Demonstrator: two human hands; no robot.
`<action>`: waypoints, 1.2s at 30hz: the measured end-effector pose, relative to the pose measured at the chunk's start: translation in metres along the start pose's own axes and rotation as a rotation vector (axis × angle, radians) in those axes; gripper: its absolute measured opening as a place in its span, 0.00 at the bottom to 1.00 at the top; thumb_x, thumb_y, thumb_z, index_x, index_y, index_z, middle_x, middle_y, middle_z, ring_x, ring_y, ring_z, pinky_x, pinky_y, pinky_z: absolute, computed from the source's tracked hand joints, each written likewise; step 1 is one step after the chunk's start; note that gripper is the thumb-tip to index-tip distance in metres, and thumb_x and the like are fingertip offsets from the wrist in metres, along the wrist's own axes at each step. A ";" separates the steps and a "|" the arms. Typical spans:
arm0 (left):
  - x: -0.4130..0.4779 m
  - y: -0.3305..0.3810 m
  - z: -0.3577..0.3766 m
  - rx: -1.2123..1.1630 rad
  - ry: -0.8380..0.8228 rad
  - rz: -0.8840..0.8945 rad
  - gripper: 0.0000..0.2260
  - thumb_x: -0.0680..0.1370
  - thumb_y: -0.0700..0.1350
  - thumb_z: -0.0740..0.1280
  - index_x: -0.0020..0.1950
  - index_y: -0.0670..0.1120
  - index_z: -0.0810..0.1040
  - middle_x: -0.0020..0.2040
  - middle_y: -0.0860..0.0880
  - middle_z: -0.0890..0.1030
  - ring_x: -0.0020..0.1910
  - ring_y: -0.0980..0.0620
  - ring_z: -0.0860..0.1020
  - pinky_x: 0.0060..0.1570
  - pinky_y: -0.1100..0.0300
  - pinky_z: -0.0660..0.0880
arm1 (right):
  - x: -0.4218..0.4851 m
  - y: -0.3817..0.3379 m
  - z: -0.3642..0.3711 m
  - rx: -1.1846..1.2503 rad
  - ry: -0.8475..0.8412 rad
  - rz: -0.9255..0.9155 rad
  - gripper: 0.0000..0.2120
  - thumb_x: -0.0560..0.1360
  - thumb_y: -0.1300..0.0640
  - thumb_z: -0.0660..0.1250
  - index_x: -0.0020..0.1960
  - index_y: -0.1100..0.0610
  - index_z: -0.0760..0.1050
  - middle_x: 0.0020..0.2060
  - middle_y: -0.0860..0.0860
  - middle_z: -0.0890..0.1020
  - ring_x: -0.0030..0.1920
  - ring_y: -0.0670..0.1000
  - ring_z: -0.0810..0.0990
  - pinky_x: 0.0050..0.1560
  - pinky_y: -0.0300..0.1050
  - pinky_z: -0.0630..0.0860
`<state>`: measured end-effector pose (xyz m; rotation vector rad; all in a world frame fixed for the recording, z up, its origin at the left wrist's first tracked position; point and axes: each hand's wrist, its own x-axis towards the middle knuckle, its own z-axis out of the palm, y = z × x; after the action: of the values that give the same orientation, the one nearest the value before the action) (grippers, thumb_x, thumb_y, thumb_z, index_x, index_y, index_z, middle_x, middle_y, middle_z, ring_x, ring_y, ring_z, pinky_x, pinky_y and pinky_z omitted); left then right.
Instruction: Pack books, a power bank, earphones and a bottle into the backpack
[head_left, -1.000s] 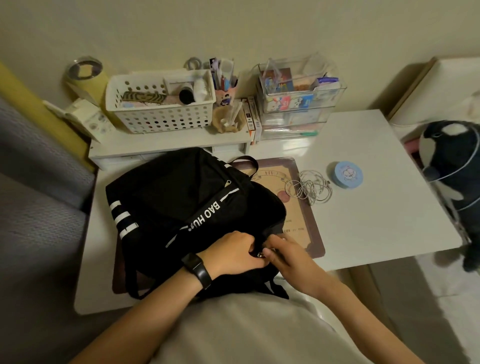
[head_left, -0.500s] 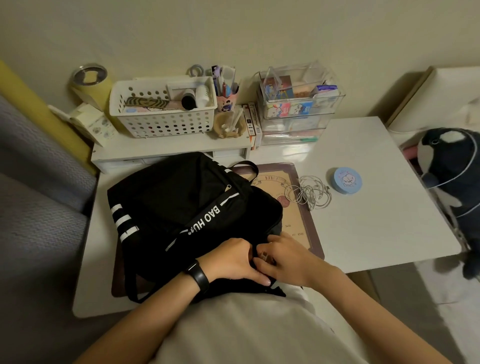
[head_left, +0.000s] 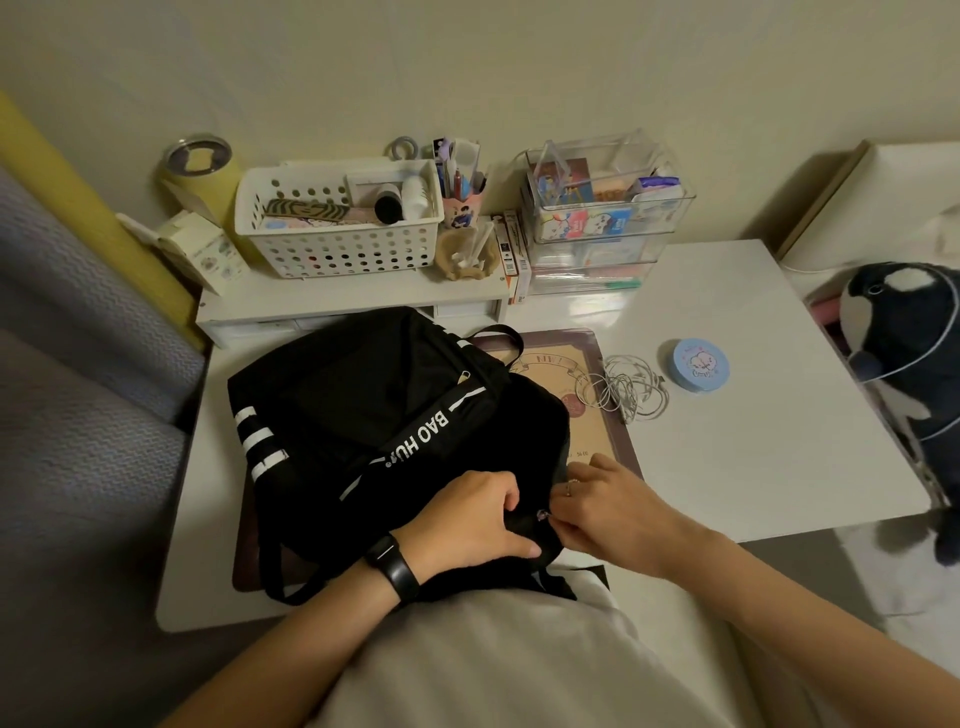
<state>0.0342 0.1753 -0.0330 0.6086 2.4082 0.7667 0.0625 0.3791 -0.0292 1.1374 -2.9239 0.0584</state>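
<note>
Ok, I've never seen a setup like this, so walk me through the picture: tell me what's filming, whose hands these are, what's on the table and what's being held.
There is no machine here. A person works with bare hands, and one camera worn on their head looks forward and down, so the arms come in from the bottom edge. On the white table lies a black backpack, partly on a brown mat. To its right sit tangled white earphones and a round blue tin. A white basket stands at the back. The left hand grips the backpack's near edge. The right hand pinches the fabric beside it, by a small zip pull.
</note>
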 end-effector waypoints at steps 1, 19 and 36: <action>0.000 0.001 -0.001 0.013 0.005 0.007 0.19 0.65 0.58 0.75 0.41 0.51 0.70 0.35 0.56 0.72 0.31 0.59 0.69 0.30 0.64 0.63 | 0.002 0.006 0.001 0.004 -0.003 -0.002 0.13 0.75 0.51 0.60 0.32 0.52 0.68 0.29 0.45 0.75 0.33 0.51 0.72 0.34 0.44 0.68; -0.012 -0.013 -0.033 -0.111 0.082 0.110 0.17 0.69 0.50 0.76 0.33 0.53 0.66 0.24 0.55 0.66 0.23 0.59 0.66 0.26 0.68 0.63 | 0.019 0.011 -0.020 0.960 -0.161 0.303 0.09 0.76 0.60 0.66 0.43 0.58 0.66 0.36 0.50 0.74 0.34 0.47 0.73 0.36 0.40 0.71; -0.005 -0.010 -0.028 -0.071 0.064 0.113 0.13 0.70 0.53 0.73 0.39 0.51 0.70 0.24 0.54 0.67 0.24 0.56 0.64 0.28 0.65 0.64 | 0.014 0.048 0.010 0.075 -0.088 0.062 0.28 0.78 0.35 0.46 0.44 0.52 0.77 0.41 0.47 0.79 0.44 0.52 0.78 0.49 0.48 0.72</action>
<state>0.0184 0.1545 -0.0180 0.7057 2.4096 0.9279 0.0202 0.4050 -0.0403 1.0859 -3.0584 0.1226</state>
